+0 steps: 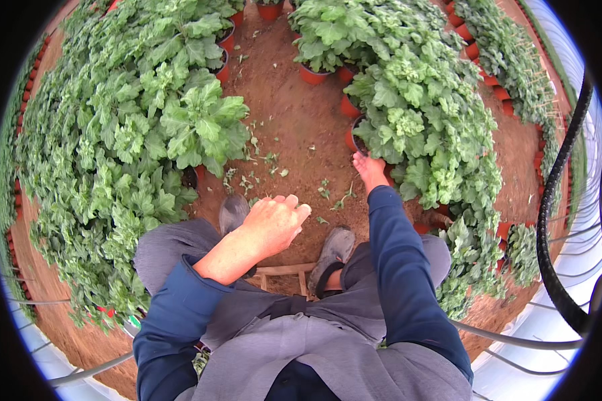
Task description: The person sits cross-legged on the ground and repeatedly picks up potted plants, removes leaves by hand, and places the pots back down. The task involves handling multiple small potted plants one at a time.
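Observation:
My left hand hovers above the ground between my knees, its fingers curled inward; whether something small is inside them cannot be told. On the right, my right hand reaches to the rim of a red-brown plastic pot, its fingertips near the pot's lower side and partly under the leaves; a grip on it cannot be made out. That pot holds a leafy green plant. A large bushy potted plant leans out from the row on the left. Torn leaves and cut shoots lie scattered on the soil.
Dense rows of potted plants line both sides of a bare-soil path. I sit low, with a wooden stool or frame partly visible between my shoes. Further rows of red pots stand at the right. Bent hoops and plastic sheeting edge the view.

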A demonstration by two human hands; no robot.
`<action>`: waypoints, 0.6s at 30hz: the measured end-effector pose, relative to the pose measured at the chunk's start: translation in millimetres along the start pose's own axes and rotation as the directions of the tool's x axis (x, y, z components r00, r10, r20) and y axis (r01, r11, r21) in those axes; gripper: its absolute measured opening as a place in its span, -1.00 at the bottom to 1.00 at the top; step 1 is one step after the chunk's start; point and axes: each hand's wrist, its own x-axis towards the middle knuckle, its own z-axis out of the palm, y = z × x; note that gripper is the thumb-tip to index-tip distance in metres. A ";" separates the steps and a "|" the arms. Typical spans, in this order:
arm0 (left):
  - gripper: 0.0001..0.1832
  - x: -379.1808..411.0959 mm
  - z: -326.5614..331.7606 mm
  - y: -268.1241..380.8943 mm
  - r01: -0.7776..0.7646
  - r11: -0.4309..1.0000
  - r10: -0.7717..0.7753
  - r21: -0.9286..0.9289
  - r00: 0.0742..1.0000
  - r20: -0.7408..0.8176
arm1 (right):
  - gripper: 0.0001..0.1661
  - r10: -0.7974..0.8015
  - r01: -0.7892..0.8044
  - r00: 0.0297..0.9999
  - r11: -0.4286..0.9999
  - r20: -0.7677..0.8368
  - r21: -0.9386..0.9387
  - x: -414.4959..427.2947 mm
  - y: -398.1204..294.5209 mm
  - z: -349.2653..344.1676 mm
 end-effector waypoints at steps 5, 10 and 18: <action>-0.64 8.1 -3.4 -1.3 0.044 0.999 -0.044 0.026 0.999 0.015 | -0.73 -0.029 0.025 0.999 0.994 -0.033 -0.109 -3.8 4.5 3.8; -0.65 14.3 -15.2 1.6 0.042 0.999 -0.040 0.020 0.998 -0.056 | -0.73 0.065 -0.064 0.997 0.997 -0.041 0.035 -68.4 13.0 10.1; -0.64 10.3 -23.9 0.5 0.021 1.000 -0.018 0.020 0.991 -0.133 | -0.88 0.139 -0.162 0.869 0.987 0.475 0.007 -170.8 40.4 6.8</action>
